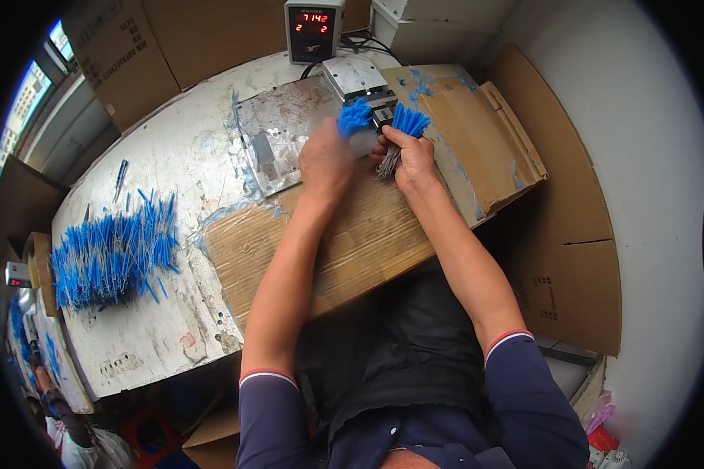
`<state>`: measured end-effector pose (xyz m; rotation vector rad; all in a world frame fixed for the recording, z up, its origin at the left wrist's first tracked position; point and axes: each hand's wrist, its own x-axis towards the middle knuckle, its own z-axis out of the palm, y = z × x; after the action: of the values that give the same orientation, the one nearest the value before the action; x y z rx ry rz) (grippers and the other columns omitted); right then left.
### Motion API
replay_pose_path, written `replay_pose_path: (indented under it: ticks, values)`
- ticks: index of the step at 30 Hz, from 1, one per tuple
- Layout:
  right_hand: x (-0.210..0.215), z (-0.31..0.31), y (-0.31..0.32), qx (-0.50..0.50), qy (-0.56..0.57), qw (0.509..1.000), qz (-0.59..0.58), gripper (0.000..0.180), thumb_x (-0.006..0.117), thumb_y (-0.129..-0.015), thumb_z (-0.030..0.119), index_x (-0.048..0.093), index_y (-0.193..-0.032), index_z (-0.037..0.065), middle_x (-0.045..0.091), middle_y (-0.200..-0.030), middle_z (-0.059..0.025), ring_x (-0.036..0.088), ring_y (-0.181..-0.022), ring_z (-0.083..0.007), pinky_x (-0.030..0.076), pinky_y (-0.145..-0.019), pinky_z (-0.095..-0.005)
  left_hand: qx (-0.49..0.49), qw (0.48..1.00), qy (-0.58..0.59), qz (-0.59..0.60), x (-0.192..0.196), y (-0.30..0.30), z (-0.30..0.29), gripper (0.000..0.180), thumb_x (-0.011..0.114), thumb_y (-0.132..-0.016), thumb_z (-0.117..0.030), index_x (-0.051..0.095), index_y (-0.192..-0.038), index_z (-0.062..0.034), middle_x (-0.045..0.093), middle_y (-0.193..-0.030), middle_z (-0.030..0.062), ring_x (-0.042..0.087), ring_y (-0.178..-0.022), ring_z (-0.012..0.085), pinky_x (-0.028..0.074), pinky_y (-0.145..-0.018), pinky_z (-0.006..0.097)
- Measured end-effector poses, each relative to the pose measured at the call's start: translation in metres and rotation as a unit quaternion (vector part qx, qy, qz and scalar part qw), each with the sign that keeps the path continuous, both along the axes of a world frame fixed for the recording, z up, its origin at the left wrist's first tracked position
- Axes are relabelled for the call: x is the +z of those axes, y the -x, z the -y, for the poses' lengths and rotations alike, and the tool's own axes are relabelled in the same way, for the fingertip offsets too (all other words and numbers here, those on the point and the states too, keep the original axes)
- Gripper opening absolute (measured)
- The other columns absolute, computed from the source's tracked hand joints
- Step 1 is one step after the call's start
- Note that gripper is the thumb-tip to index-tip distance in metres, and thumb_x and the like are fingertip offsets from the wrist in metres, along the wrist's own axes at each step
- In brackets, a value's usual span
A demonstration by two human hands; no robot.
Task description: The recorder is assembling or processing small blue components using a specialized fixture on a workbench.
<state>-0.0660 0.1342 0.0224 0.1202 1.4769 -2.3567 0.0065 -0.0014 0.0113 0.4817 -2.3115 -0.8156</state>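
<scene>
My right hand [414, 160] is closed around a bunch of thin wires with blue ends [409, 121]. The grey wire tails hang below its fingers. My left hand [326, 160], blurred by motion, is closed at the base of a second bunch of blue-ended wires [354, 117]; its fingertips are partly hidden. Both bunches are beside the dark head of a small bench machine [355, 78], one on either side. The right fingertips are close to that head, and I cannot tell whether they touch it.
A counter box [313, 35] with red lit digits stands behind the machine. A large pile of blue-ended wires [116, 250] lies on the worn white table [188, 289] at left, near a pen [120, 180]. Cardboard [242, 242] covers the front edge; a cardboard box [485, 144] stands right. Another person's arm shows far lower left.
</scene>
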Motion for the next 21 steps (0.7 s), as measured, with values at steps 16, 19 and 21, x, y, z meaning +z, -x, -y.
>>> replay_pose_path:
  ticks: [16,19,21]
  values:
    - [0.004,-0.017,-0.003,0.036,-0.058,0.997,-0.040,0.014,0.079,-0.082,0.004,0.068,-0.091,-0.001,0.069,-0.079,-0.0099,0.067,-0.061,-0.0194,0.060,-0.050,-0.0348,-0.011,0.998,0.069,-0.002,-0.008,0.002,0.002,0.024,0.062,-0.081,-0.002,0.064,-0.105,-0.0033,0.069,-0.092,0.0190,0.067,-0.093,0.0374,0.052,-0.082,0.048]
    - [0.008,-0.019,-0.008,0.041,-0.037,0.998,-0.020,0.012,0.077,-0.084,0.001,0.068,-0.091,-0.003,0.068,-0.079,-0.0105,0.068,-0.065,-0.0197,0.061,-0.054,-0.0346,0.000,0.996,0.086,0.015,-0.012,0.004,0.005,0.020,0.061,-0.081,-0.001,0.063,-0.101,-0.0026,0.069,-0.092,0.0195,0.067,-0.092,0.0386,0.052,-0.080,0.049]
    - [0.010,-0.020,-0.008,0.046,-0.048,0.998,-0.023,0.012,0.077,-0.084,0.000,0.067,-0.091,-0.002,0.068,-0.078,-0.0106,0.068,-0.065,-0.0196,0.061,-0.054,-0.0347,0.030,0.998,0.050,0.014,-0.011,0.003,0.005,0.017,0.062,-0.082,-0.002,0.062,-0.098,-0.0030,0.070,-0.090,0.0192,0.068,-0.087,0.0397,0.052,-0.077,0.050]
